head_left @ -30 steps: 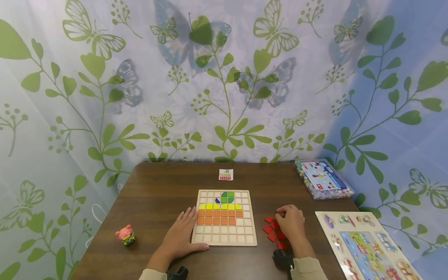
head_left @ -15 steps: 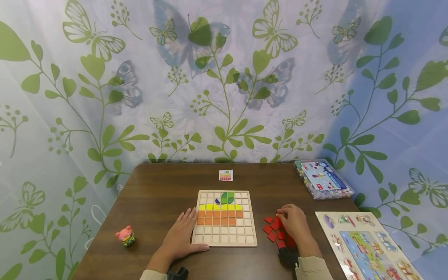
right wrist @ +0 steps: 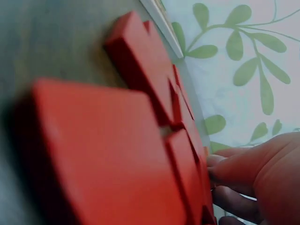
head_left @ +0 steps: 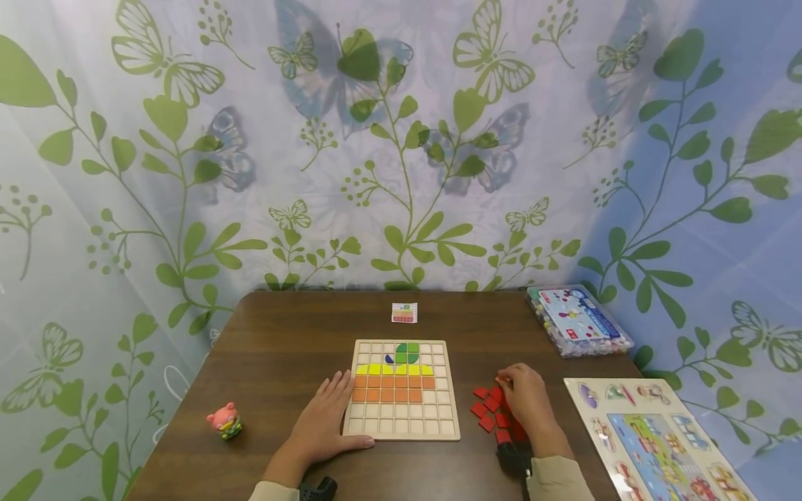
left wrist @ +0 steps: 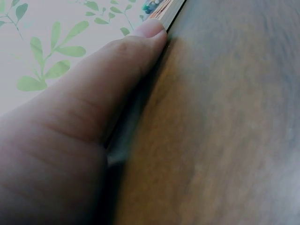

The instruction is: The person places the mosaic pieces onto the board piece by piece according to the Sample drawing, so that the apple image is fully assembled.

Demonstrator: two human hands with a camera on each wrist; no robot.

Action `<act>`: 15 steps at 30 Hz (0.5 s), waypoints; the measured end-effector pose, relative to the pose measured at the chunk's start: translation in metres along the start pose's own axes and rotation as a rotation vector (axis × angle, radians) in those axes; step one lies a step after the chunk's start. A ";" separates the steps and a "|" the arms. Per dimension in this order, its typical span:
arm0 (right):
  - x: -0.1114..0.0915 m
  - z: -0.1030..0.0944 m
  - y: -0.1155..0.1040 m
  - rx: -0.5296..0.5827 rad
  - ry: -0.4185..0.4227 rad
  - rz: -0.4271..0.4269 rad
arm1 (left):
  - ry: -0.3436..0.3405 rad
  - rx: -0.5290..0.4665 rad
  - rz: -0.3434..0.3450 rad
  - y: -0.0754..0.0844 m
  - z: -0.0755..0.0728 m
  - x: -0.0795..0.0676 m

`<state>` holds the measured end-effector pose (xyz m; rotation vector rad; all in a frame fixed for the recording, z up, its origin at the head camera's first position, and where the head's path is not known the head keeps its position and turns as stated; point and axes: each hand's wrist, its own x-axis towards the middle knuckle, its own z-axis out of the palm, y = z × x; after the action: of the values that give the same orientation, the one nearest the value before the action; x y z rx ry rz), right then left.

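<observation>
In the head view my left hand [head_left: 321, 417] rests by the lower left corner of a wooden grid board [head_left: 401, 426], fingers straight along its left side and thumb at the front edge. Green, blue, yellow and orange pieces fill part of the board's cells. My right hand [head_left: 528, 398] is over a pile of red tiles [head_left: 486, 422] to the right of the board. Its thumb and fingertips pinch a small orange tile [right wrist: 206, 151], of which only a sliver shows. In the right wrist view, red tiles [right wrist: 105, 154] lie close before the hand. The left wrist view shows the left thumb [left wrist: 117, 61] against the board's edge.
A small picture card [head_left: 404, 313] lies behind the board. On the right are a clear box of beads [head_left: 579, 320] and a wooden picture puzzle [head_left: 658, 445]. A pink figurine [head_left: 225, 421] stands at left on the brown table [head_left: 282, 348].
My right hand has shifted slightly right and away at the red pile, uncovering more red tiles, and an orange bit now shows at its fingertips. The left hand and board stay put.
</observation>
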<state>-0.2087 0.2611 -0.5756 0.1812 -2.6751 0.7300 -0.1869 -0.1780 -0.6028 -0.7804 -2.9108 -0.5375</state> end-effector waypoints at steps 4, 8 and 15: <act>0.000 0.007 -0.013 0.043 0.029 -0.021 | 0.010 -0.009 0.005 -0.001 0.002 0.000; 0.000 0.018 -0.041 0.112 0.030 -0.099 | 0.005 -0.002 -0.001 -0.002 0.002 0.000; -0.005 0.042 -0.087 0.192 -0.073 -0.280 | 0.004 -0.004 -0.003 -0.003 0.002 0.001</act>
<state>-0.1979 0.1645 -0.5707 0.6288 -2.5690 0.9005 -0.1887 -0.1791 -0.6055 -0.7748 -2.9084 -0.5449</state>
